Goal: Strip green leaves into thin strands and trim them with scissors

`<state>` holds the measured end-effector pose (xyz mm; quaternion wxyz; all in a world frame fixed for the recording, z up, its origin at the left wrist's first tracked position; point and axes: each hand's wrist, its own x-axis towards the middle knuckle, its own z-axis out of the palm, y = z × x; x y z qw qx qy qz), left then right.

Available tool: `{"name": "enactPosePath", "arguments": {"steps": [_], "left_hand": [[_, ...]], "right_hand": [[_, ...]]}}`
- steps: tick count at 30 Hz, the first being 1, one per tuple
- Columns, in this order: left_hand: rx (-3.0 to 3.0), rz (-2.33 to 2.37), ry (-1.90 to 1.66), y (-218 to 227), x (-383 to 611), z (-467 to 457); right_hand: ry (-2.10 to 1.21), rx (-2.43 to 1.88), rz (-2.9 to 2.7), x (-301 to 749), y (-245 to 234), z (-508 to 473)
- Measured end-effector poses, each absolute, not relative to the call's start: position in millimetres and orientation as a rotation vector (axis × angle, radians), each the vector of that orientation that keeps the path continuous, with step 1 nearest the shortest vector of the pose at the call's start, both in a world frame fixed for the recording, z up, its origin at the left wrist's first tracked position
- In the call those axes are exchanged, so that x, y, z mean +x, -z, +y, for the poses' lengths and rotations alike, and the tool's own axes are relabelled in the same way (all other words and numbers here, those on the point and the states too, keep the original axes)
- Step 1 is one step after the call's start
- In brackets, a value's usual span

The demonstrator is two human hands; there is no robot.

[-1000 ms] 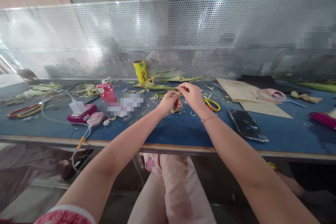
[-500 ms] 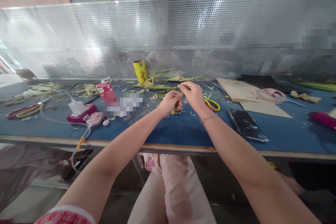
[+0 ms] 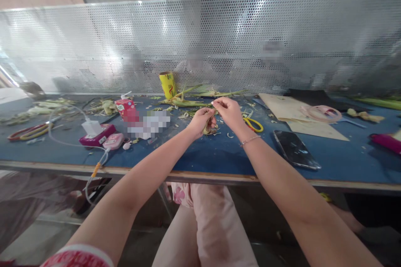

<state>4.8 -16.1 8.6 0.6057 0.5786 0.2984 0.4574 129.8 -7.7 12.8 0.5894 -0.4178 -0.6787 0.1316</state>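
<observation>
Both my hands meet over the middle of the blue table (image 3: 200,154). My left hand (image 3: 202,121) is closed around a small folded piece of green-yellow leaf (image 3: 209,129). My right hand (image 3: 230,113) pinches a thin strip of the same leaf at its top, fingertips touching those of the left. Small leaf scraps lie on the table just under them.
Yellow-handled scissors (image 3: 253,124) lie right of my hands, a dark phone (image 3: 296,149) further right, with cardboard (image 3: 300,117) and a pink ring (image 3: 321,113) behind. Long leaves (image 3: 188,101), a yellow roll (image 3: 167,84), a red carton (image 3: 125,108) and a charger with cable (image 3: 94,133) are left. A perforated metal screen (image 3: 200,46) backs the table.
My hands stay in place; the fingers shift slightly on the leaf piece, the right hand's pinch moving a little lower and leftward.
</observation>
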Motion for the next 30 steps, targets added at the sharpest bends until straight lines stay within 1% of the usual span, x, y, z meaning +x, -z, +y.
{"name": "enactPosePath", "arguments": {"steps": [2,6,8,15,22,30], "left_hand": [[1.34,0.693,-1.054,-8,5,-16],[1.334,0.708,-1.061,-9,5,-17],[1.337,0.71,-1.06,-10,5,-17],[1.394,0.696,-1.045,-4,6,-14],[1.6,0.761,-1.034,0,6,-13],[1.639,0.76,-1.013,-3,7,-16]], "right_hand": [[-0.358,-0.955,-1.539,130,-13,-7],[-0.575,-0.969,-1.441,129,-14,-7],[-0.616,-0.971,-1.428,128,-14,-7],[-0.501,-0.964,-1.453,130,-10,-1],[-0.419,-1.013,-1.445,131,-11,-4],[-0.456,-1.016,-1.395,131,-11,-3]]}}
